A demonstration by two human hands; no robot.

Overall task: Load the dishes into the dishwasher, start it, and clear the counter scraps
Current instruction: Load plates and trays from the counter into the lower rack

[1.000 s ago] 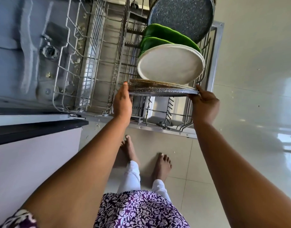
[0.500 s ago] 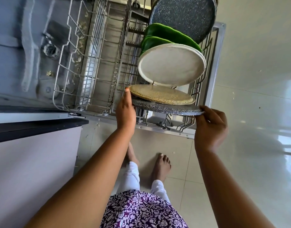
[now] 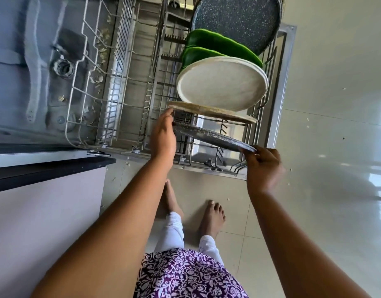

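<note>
Two plates: tan plate (image 3: pixel 211 111) above, speckled grey plate (image 3: pixel 213 137) just below it, apart, both over the lower rack's (image 3: pixel 129 67) right side.
Left hand (image 3: pixel 163 134): fingers stretched straight, tips on the tan plate's left rim, palm against the speckled grey plate's edge; thumb hidden.
Right hand (image 3: pixel 263 166): curled, pinching the speckled grey plate's lower right rim.
Behind them: white plate (image 3: pixel 223 82), two green plates (image 3: pixel 217 43), big speckled dish (image 3: pixel 236 20), all on edge in the rack.

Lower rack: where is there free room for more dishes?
Free: the left tine rows, beside the plate column, and front slots under the held speckled plate. Crowded: right column behind, cream plate to green plates.
</note>
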